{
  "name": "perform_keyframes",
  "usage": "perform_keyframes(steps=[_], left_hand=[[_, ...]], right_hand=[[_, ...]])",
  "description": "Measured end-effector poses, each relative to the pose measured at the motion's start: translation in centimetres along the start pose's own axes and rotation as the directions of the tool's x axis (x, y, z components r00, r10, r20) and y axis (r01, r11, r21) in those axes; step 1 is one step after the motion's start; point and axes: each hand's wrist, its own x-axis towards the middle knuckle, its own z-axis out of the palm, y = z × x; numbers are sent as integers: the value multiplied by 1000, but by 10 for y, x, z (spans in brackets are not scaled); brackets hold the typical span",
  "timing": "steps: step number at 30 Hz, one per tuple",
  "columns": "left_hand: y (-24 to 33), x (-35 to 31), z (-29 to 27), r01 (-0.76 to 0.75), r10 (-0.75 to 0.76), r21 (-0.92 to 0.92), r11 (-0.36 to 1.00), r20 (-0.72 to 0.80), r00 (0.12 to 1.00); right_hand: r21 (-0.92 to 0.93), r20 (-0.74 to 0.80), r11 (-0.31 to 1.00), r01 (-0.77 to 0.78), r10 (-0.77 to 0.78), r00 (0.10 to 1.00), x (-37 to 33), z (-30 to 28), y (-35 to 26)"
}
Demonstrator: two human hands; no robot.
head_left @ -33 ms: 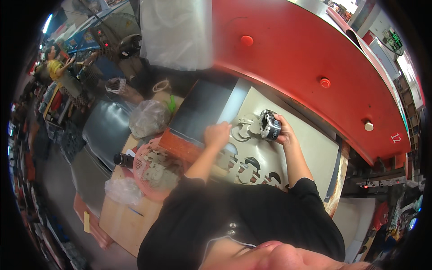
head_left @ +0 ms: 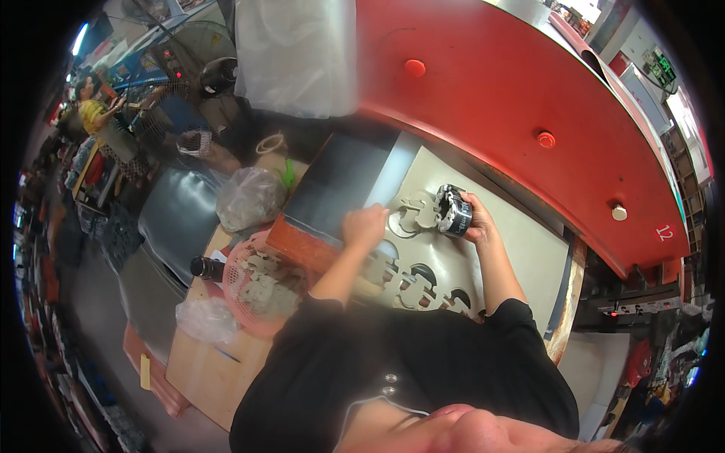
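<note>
My right hand grips a black cutting die with pale edges and holds it on a beige sheet. Hook-shaped holes are cut through the sheet closer to me. My left hand rests with curled fingers on the sheet's left edge, beside a loose beige cut piece. Whether its fingers pinch anything is hidden. Both sleeves are black.
A red press beam arches over the sheet. Left of me stand a pink basket of cut pieces, a dark bottle, a clear bag and a grey chair. A person in yellow is far left.
</note>
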Motion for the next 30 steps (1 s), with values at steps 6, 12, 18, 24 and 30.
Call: perform_keyframes(steps=[6,12,18,24,30], left_hand=[[-1,2,3,0,0,12,1000,21,1000],[-7,4,9,35,-37,24,999,90,995],[-5,3,9,-14,10,67,998,53,999],[-7,4,-1,35,-37,21,999,117,992],[-5,7,-15,98,-61,-200,975,183,981]], right_hand=[[30,26,997,68,-69,997,-10,-16,-7],[-34,-296,887,460,-448,844,-138,-76,-95],[-888,-432,460,24,-851,299,-271,-177,-114],[-603,-489,227,-765,-862,130,-338,-259,-92],[-550,-368,39,-834,-908,201,-289,-243,-68]])
